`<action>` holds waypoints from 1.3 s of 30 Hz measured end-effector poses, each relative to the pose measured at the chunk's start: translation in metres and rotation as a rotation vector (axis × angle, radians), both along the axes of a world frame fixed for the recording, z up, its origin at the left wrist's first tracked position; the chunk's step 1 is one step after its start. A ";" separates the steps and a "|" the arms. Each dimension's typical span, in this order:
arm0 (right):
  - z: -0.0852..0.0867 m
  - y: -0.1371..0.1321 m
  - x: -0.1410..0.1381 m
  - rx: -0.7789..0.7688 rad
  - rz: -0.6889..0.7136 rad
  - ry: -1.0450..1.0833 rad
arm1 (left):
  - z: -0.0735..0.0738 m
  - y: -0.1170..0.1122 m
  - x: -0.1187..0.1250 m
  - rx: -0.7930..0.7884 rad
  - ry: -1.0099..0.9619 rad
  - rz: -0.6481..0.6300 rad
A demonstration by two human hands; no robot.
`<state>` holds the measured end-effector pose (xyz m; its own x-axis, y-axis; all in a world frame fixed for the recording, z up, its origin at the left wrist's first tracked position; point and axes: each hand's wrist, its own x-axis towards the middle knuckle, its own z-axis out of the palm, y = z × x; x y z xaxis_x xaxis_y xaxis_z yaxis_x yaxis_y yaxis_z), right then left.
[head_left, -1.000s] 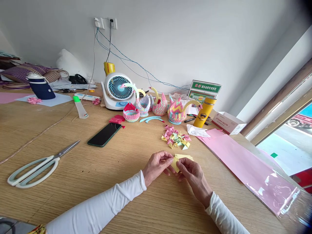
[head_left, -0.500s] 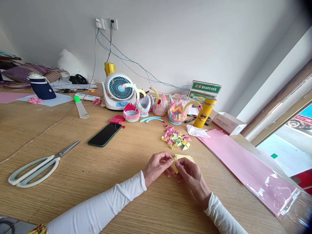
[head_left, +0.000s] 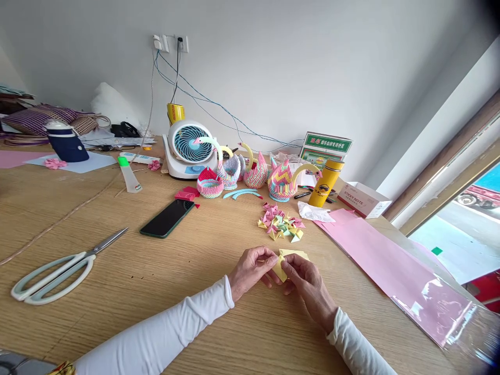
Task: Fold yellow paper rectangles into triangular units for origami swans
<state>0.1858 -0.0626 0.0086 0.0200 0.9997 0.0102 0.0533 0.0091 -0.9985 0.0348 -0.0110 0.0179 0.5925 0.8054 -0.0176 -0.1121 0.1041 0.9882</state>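
Observation:
A small folded piece of yellow paper (head_left: 279,270) is pinched between my two hands, low in the middle of the head view. My left hand (head_left: 253,266) grips its left side with thumb and fingers. On the right side, my right hand (head_left: 308,285) closes on it with thumb and forefinger. Just behind the fingers lies a stack of yellow paper slips (head_left: 297,254), partly covered by my right hand. Beyond that sits a loose pile of folded paper triangles (head_left: 279,223) in pink, yellow and pale green.
Several folded-paper swans (head_left: 283,182) stand at the back by a fan (head_left: 191,148). Scissors (head_left: 66,271) and a phone (head_left: 167,219) lie to the left. At right are a yellow flask (head_left: 326,185), a sticky note box (head_left: 365,199) and pink paper sheets (head_left: 394,271).
The yellow paper in my fingers has tilted slightly and more of its face shows. Both hands stay almost in place. The whole view has shifted a little.

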 end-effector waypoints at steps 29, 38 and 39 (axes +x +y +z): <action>0.001 -0.001 -0.003 0.265 -0.069 -0.493 | -0.014 0.001 0.004 0.080 0.047 0.045; 0.000 0.000 -0.002 0.273 -0.152 -0.591 | -0.014 -0.002 0.004 0.095 0.056 0.036; -0.001 0.000 -0.002 0.291 -0.155 -0.603 | -0.015 -0.001 0.004 0.093 0.061 0.042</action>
<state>0.1836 -0.0622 0.0078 0.0690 0.9406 0.3323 0.6210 0.2202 -0.7522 0.0388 -0.0125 0.0028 0.5584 0.8293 0.0229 -0.0535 0.0085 0.9985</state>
